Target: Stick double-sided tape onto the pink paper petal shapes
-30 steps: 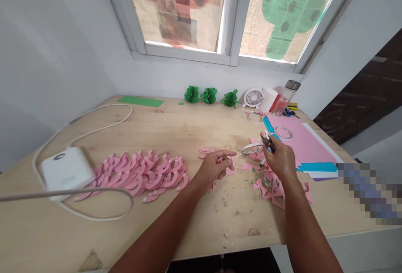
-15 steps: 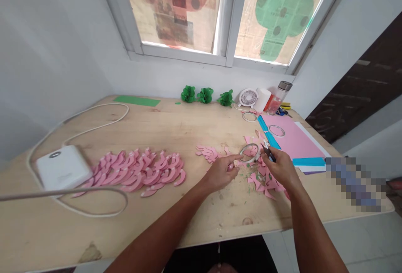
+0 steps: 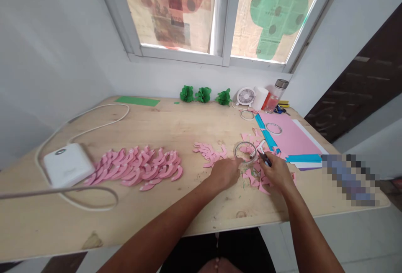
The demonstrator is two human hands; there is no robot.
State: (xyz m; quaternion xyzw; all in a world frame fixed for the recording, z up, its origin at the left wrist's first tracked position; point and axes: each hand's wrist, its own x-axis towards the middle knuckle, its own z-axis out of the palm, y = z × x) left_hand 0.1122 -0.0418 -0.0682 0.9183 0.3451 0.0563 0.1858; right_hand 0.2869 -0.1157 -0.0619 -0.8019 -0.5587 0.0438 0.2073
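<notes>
My left hand (image 3: 226,173) is closed, with its fingertips at the near edge of a thin, pale ring like a roll of tape (image 3: 245,152). My right hand (image 3: 278,171) grips a small dark-handled tool that looks like scissors (image 3: 264,157); its tip points toward the ring. A white object (image 3: 261,145) lies just beyond the tip, its kind unclear. Cut pink paper scraps (image 3: 249,177) lie under and around both hands. Left of them is a small group of curved pink paper pieces (image 3: 207,153). Further left lies a larger pile of pink paper arcs (image 3: 141,168) with pale marks on them.
A white power bank (image 3: 67,166) with a looping cable sits at left. Green paper balls (image 3: 203,94), a small fan (image 3: 246,96) and a bottle (image 3: 276,96) line the wall. Coloured paper sheets (image 3: 292,135) bear another ring (image 3: 274,128) at right. A green strip (image 3: 137,101) lies at back left.
My left hand has turned, its fingers now drawn in at the ring's near edge rather than pointing at its side. The ring has shifted slightly left. My right hand still holds the dark-handled tool.
</notes>
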